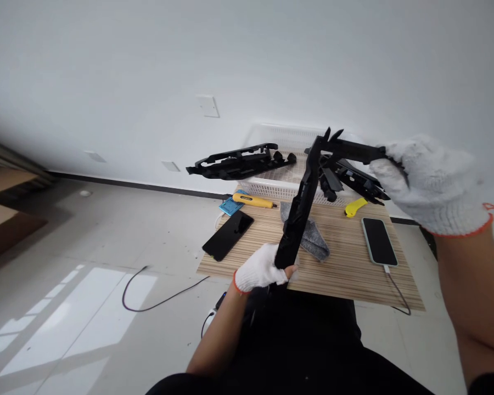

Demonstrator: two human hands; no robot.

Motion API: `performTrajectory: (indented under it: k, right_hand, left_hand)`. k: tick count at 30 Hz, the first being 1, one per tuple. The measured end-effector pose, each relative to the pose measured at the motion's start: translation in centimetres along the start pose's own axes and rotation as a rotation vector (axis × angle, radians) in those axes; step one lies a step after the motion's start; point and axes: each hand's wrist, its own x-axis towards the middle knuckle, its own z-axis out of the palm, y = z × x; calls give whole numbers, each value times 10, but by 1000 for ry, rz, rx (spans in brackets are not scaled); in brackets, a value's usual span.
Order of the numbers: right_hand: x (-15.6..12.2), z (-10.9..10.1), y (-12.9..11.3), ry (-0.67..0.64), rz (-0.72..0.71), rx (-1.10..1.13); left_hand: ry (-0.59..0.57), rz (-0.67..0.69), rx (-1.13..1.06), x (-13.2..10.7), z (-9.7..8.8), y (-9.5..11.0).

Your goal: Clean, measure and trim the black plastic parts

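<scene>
A single head-worn camera looks forward and down, tilted, close over the desk (346,274); both gloved hands fall within view, the wall (148,66) behind.

Makeshift small-parts workstation in a bare room, closer to a light assembly or rework corner than a home or office. Plain white wall (148,66) with blank switch plates; pale tiled floor (107,241) with a loose black cable (156,299) trailing across it. Low striped wood-laminate table (346,269) serves as bench. On it: white perforated plastic basket (280,189) loaded with long black moulded plastic parts (239,163), a yellow-handled hand tool (253,201), a grey cloth (313,241), two smartphones, one on charge (379,241). Worker wears white knitted cotton work gloves with orange cuffs (432,184).
</scene>
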Motion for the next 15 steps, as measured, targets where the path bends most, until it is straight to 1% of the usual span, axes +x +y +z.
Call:
performTrajectory:
  k: [2, 4, 5, 9, 11, 13, 15]
  right_hand:
    - [2, -4, -7, -41, 23, -24]
    - [2, -4, -12, -82, 87, -26]
    - [0, -1, -12, -77, 112, -39]
    - [-3, 10, -13, 38, 181, -125]
    - [0, 6, -20, 41, 206, -164]
    - [7, -7, -35, -43, 210, -207]
    - [14, -22, -55, -161, 167, -191]
  left_hand:
    - [-15, -8, -2, 1, 0, 2]
    - [-26, -33, 0, 2, -1, 3]
    - [-29, -43, 3, 2, -1, 2]
    - [-36, -34, 19, 3, -1, -5]
    - [-28, -23, 27, 3, -1, -11]
    - [-4, -19, 22, 1, -2, -19]
    - [31, -24, -30, 0, -5, -28]
